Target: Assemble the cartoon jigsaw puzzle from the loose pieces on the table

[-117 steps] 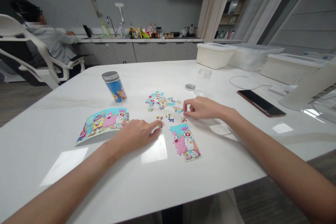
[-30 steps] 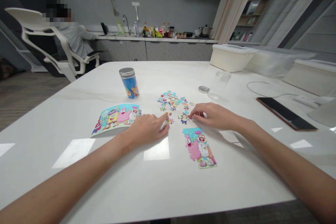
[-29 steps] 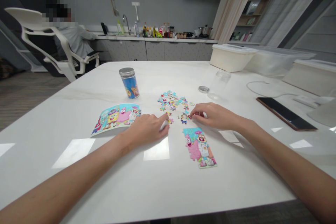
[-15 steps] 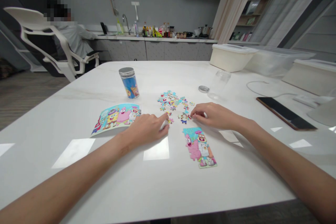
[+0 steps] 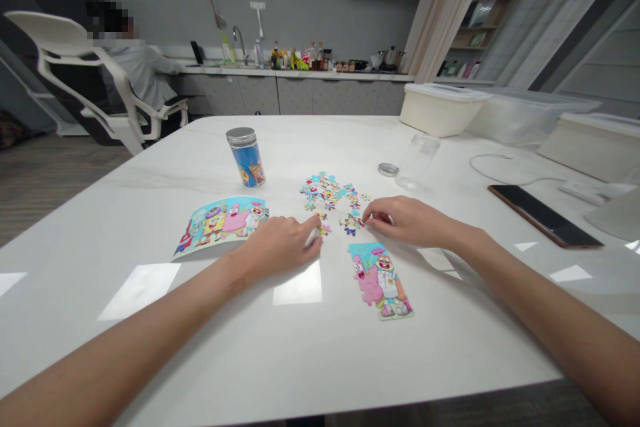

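Observation:
A loose pile of small puzzle pieces [image 5: 327,192] lies mid-table. My left hand [image 5: 283,243] rests at its lower left, thumb and index finger apart, index fingertip by a pink and yellow piece. At the pile's right edge, my right hand [image 5: 400,220] has its fingers curled, fingertips against pieces; whether they grip one is too small to tell. Nearer me lies a joined puzzle section [image 5: 381,281] showing a pink starfish and a figure in white. A curved picture sheet [image 5: 223,223] lies left of my left hand.
A lidded jar with blue contents [image 5: 247,159] stands behind the sheet. A clear jar [image 5: 419,160] and a metal lid [image 5: 388,169] are beyond my right hand. A phone [image 5: 545,215], cable and storage bins [image 5: 443,109] are at right. A person [image 5: 137,73] sits back left.

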{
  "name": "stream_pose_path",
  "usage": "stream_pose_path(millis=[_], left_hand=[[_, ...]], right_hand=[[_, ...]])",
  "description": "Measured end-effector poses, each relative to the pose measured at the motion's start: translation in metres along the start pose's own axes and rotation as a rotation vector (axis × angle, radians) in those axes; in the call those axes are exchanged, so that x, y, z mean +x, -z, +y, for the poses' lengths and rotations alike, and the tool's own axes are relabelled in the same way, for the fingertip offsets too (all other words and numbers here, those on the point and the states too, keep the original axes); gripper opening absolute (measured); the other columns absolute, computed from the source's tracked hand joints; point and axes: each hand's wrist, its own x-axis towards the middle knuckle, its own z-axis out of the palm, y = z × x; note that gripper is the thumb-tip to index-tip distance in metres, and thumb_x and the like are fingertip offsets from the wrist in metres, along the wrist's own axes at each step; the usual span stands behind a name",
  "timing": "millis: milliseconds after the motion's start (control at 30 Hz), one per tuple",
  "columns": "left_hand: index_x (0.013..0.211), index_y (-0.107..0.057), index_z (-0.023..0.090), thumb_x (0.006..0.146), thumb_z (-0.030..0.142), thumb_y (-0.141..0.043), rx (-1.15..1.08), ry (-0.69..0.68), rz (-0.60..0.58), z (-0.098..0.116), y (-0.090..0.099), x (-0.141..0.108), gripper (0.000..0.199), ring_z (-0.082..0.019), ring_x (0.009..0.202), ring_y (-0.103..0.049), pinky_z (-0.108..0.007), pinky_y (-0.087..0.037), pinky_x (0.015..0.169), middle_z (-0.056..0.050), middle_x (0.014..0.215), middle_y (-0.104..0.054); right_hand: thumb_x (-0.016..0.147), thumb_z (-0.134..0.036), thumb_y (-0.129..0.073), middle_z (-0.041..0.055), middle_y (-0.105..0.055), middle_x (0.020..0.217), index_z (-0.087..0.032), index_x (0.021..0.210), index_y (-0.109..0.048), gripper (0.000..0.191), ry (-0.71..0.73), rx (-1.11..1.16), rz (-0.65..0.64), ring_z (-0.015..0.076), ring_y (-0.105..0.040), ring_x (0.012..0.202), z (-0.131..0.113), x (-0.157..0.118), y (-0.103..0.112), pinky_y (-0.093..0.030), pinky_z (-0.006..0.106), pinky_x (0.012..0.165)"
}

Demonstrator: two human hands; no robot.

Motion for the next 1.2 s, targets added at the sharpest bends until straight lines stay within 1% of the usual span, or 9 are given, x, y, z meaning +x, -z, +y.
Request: stream_pose_path(millis=[333,533,700,833,1000,1133,1200], left_hand=[[0.116,-0.060,0.023,0.095,0.039,-0.035,0.012,0.000,-0.007,-0.0003,0.0009,0.0003,0.036,-0.020,0.060,-0.061,-0.029,-0.037,0.057,-0.004,0.065,-0.065],[0.116,-0.060,0.023,0.095,0.039,-0.035,0.026,-0.002,-0.008,0.0007,0.0020,0.0005,0.036,-0.022,0.061,-0.063,-0.029,-0.035,0.055,-0.004,0.065,-0.066],[0.115,-0.060,0.022,0.094,0.038,-0.036,0.014,-0.003,-0.012,0.0003,0.0014,0.0005,0.036,-0.020,0.059,-0.061,-0.028,-0.036,0.056,-0.004,0.065,-0.066],[0.115,-0.060,0.022,0.095,0.038,-0.036,0.011,-0.004,-0.003,-0.0004,0.0004,-0.0001,0.036,-0.019,0.058,-0.060,-0.028,-0.037,0.056,-0.004,0.064,-0.065],[0.115,-0.060,0.022,0.095,0.038,-0.036,0.015,-0.013,0.007,-0.0011,0.0001,-0.0005,0.036,-0.020,0.058,-0.061,-0.028,-0.037,0.055,-0.004,0.064,-0.065],[0.114,-0.060,0.021,0.094,0.038,-0.037,0.008,-0.015,0.010,-0.0007,0.0014,-0.0003,0.035,-0.020,0.058,-0.061,-0.028,-0.038,0.056,-0.004,0.064,-0.065],[0.114,-0.061,0.021,0.094,0.037,-0.037,0.003,-0.010,0.004,-0.0001,0.0023,-0.0001,0.035,-0.019,0.058,-0.060,-0.029,-0.038,0.057,-0.005,0.064,-0.065]], right_hand=[[0.093,-0.031,-0.047,0.0022,-0.066,0.075,-0.024,0.102,-0.066,0.023,0.017,-0.008,-0.007,0.0165,-0.058,0.069,-0.0007,0.0015,-0.0016,-0.038,0.029,0.064],[0.093,-0.031,-0.046,0.0031,-0.067,0.079,-0.024,0.098,-0.067,0.023,0.013,-0.017,-0.009,0.0162,-0.058,0.069,-0.0005,0.0010,-0.0010,-0.037,0.029,0.063],[0.093,-0.032,-0.046,0.0021,-0.066,0.075,-0.024,0.100,-0.064,0.021,0.003,-0.015,-0.015,0.0168,-0.058,0.069,0.0001,0.0008,-0.0011,-0.036,0.029,0.062],[0.093,-0.032,-0.046,0.0022,-0.067,0.077,-0.024,0.098,-0.064,0.021,0.007,-0.010,-0.021,0.0169,-0.058,0.071,0.0007,0.0015,-0.0021,-0.037,0.029,0.063],[0.093,-0.032,-0.046,0.0022,-0.067,0.076,-0.025,0.102,-0.064,0.022,0.013,-0.006,-0.026,0.0178,-0.059,0.072,0.0001,0.0017,-0.0022,-0.038,0.030,0.064],[0.093,-0.031,-0.046,0.0030,-0.067,0.077,-0.024,0.098,-0.065,0.021,0.013,-0.004,-0.027,0.0178,-0.059,0.071,-0.0011,0.0011,-0.0010,-0.038,0.030,0.064],[0.093,-0.031,-0.046,0.0032,-0.067,0.078,-0.024,0.099,-0.065,0.021,0.010,-0.003,-0.019,0.0179,-0.059,0.071,-0.0010,0.0011,-0.0010,-0.038,0.030,0.064]])
